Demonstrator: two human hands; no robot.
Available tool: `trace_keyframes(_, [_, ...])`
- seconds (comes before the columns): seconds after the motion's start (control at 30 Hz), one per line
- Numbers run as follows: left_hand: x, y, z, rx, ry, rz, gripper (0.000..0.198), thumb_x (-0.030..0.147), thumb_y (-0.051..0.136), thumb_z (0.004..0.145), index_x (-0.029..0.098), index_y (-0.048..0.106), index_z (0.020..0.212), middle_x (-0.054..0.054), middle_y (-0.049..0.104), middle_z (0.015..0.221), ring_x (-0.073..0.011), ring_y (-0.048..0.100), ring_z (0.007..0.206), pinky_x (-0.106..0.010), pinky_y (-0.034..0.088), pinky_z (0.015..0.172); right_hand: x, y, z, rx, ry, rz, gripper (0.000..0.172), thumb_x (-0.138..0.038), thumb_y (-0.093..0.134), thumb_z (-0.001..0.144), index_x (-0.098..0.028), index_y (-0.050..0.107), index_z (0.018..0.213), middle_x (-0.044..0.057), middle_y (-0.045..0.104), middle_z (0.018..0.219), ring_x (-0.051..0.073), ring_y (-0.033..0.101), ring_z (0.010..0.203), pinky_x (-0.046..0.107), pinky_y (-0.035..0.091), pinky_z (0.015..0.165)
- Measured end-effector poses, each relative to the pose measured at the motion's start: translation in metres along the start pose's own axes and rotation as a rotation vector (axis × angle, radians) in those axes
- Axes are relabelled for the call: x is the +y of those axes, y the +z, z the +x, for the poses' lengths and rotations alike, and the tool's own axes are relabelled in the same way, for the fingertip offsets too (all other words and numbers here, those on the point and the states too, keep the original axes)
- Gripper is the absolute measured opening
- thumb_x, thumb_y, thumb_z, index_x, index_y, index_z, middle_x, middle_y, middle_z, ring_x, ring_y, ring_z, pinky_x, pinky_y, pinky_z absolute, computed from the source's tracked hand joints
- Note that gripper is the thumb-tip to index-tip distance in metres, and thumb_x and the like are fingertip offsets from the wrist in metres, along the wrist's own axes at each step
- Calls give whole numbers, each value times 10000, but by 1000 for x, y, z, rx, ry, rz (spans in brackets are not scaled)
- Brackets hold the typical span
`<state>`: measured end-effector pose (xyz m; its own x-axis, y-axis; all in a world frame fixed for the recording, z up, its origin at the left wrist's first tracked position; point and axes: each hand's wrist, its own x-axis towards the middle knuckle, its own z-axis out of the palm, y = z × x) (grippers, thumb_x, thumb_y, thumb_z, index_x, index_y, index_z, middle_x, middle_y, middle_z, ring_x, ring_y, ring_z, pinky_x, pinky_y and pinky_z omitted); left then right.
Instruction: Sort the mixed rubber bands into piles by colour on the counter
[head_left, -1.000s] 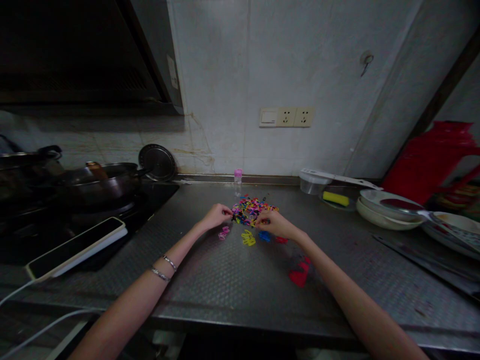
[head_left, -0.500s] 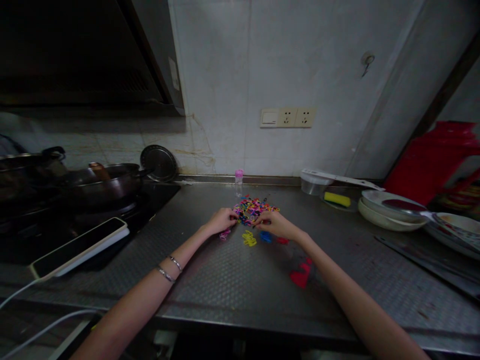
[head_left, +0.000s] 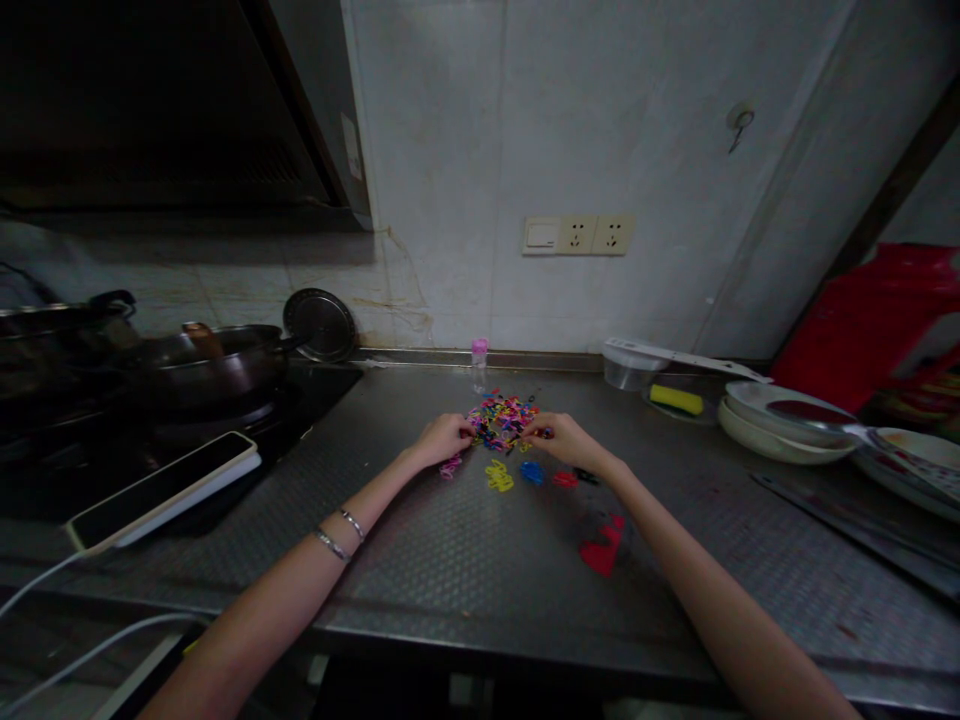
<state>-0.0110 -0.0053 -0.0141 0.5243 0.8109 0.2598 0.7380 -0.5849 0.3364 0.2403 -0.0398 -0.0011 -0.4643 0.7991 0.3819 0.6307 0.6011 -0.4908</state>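
Observation:
A heap of small multicoloured rubber bands [head_left: 501, 412] lies on the metal counter. At its left edge, my left hand [head_left: 444, 438] has its fingers pinched together, touching the bands. My right hand [head_left: 561, 440] is closed in a pinch at the heap's right edge; whatever lies between the fingertips is too small to make out. Nearer to me are single-colour clusters of bands: pink [head_left: 450, 466], yellow [head_left: 498, 476], blue [head_left: 532, 472], red [head_left: 565, 480] and black [head_left: 586, 477], the last partly behind my right wrist.
A clear bottle with a pink cap [head_left: 480, 350] stands behind the heap. A red piece [head_left: 602, 547] lies near my right forearm. Left are a phone [head_left: 161, 490] and a pan [head_left: 210, 370] on the stove. Right are a yellow sponge [head_left: 676, 400], stacked bowls [head_left: 780, 430] and a red thermos [head_left: 862, 320].
My right hand has shifted slightly right and up along the heap, uncovering more of the blue and red clusters. My left hand stays at the heap's left edge.

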Motion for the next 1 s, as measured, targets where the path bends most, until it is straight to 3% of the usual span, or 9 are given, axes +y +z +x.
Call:
trace_keyframes(0.43, [-3, -2, -2, -31, 29, 4, 297, 436, 563, 718, 194, 702, 821, -27, 645, 775, -145, 559, 717, -200, 375, 625, 4, -4, 0, 23, -3, -22, 173, -201, 531, 739, -154, 685, 802, 52, 666, 799, 141, 585, 716, 237, 435, 666])
trace_keyframes(0.8, [-11, -5, 0, -46, 65, -41, 242, 304, 506, 784, 176, 707, 827, -39, 654, 805, -126, 554, 711, -200, 380, 663, 6, -6, 0, 38, 7, -2, 175, -206, 531, 737, -164, 689, 801, 52, 672, 813, 146, 594, 734, 241, 443, 681])
trace_keyframes(1.0, [-15, -6, 0, 66, 45, -54, 266, 322, 483, 811, 184, 690, 907, -47, 646, 848, -124, 550, 734, -201, 386, 672, 9, -6, 0, 44, 19, -18, 177, -187, 531, 724, -164, 687, 804, 51, 671, 827, 151, 598, 754, 244, 445, 699])
